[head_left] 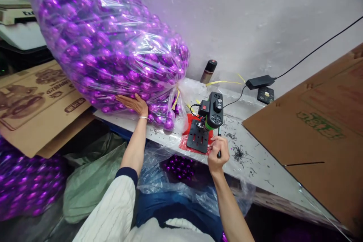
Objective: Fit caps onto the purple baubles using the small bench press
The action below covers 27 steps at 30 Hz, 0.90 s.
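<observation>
A big clear plastic bag [113, 38] full of shiny purple balls leans over the left part of the worktop, its neck gathered and tied with a yellow strip. My left hand [134, 104] lies flat against the bag's lower side, fingers stretched out. Closed around a thin rod with a black grip [219, 154] is my right hand [219, 151]. The rod stands beside a small black machine [215, 111] on a slotted black plate [197, 140]. Red plastic [185, 143] lies under that plate.
Behind the machine are a dark spray can [209, 71] and a power adapter [260, 82] with its cable. Cardboard boxes flank the worktop, a large one [312, 132] right and a printed one [36, 102] left. Black scraps [239, 154] litter the surface. Purple balls [179, 167] sit below the front edge.
</observation>
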### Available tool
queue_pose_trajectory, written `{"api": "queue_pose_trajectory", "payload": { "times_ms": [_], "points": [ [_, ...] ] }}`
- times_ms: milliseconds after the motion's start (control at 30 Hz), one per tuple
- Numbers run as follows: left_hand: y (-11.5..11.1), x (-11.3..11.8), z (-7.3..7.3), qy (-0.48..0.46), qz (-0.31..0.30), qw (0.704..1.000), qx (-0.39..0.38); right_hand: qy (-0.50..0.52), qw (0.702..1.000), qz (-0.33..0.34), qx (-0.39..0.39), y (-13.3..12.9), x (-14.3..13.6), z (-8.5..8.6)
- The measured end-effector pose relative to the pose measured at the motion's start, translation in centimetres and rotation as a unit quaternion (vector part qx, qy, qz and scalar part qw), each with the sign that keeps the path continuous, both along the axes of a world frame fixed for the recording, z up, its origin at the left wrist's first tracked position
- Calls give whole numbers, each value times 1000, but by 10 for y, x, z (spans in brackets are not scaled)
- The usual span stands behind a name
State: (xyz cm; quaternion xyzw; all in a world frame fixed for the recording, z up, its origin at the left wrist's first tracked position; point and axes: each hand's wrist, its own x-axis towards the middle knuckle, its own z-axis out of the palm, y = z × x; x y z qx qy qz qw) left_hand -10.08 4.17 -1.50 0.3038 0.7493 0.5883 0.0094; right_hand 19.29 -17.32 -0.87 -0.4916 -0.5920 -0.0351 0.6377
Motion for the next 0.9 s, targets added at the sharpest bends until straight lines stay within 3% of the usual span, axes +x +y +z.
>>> {"api": "queue_pose_trajectory", "payload": {
  "times_ms": [133, 367, 533, 667, 767, 900],
  "points": [
    [1, 0, 0, -7, -8, 1000, 10, -12, 1000, 5, -10, -1, 1, 3],
    [-30, -15, -9, -8, -66, 998, 1, -25, 1000, 20, -4, -1, 2, 11],
    [-58, -6, -33, -46, -38, 998, 11, -10, 1000, 22, 8, 0, 1, 9],
    [-85, 0, -60, -176, -11, 984, 8, -19, 999, 25, 6, 1, 2, 5],
    [-100, 6, -72, -205, -45, 978, -13, -12, 1000, 21, 1, 1, 3, 3],
    [-95, 23, -70, -111, -138, 980, -95, -5, 1000, 19, -2, 1, 1, 2]
  ]
}}
